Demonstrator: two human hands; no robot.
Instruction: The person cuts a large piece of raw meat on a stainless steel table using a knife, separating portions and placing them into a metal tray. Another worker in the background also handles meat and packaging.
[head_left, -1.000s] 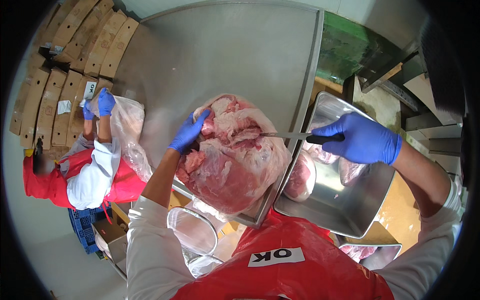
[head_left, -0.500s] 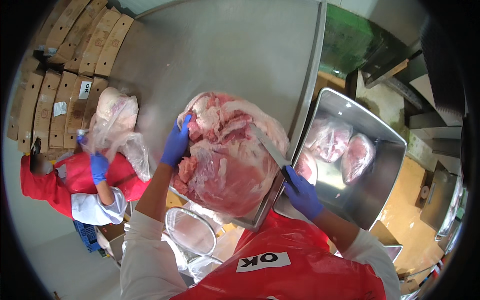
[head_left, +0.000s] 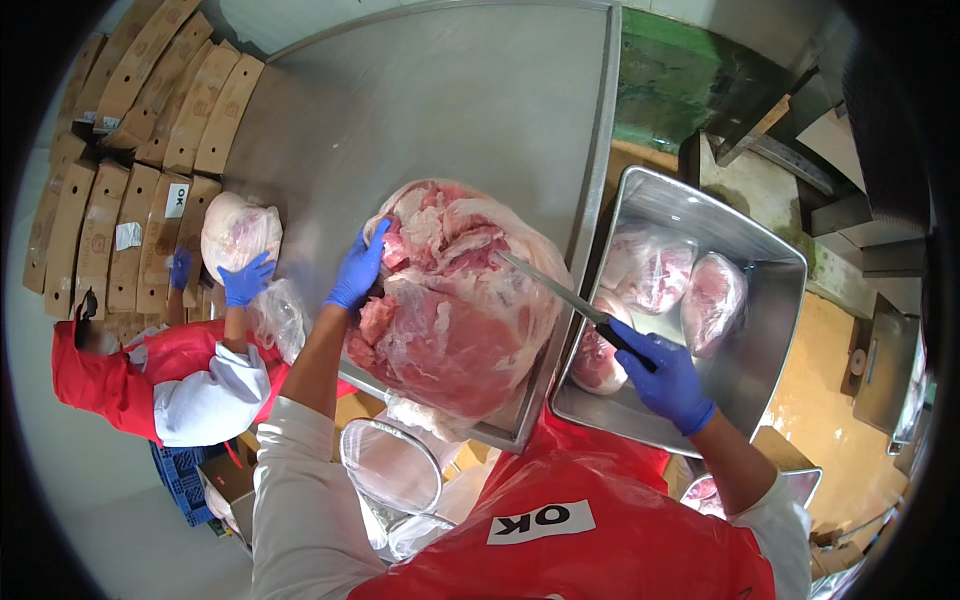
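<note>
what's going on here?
The person's blue-gloved left hand touches a large pink-and-white chunk of raw meat on a grey metal table. The blue-gloved right hand holds a black-handled steel knife, blade over the meat. Smaller raw pieces sit in a rectangular steel tub alongside. A co-worker in red touches a pale piece.

Meat [head_left: 460, 345] on table [head_left: 430, 110], tub [head_left: 765, 330] right; boxes [head_left: 102, 230] left

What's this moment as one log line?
left hand: against meat | right hand: gripping knife, tip at meat | meat: on table | tray: beside table
</note>
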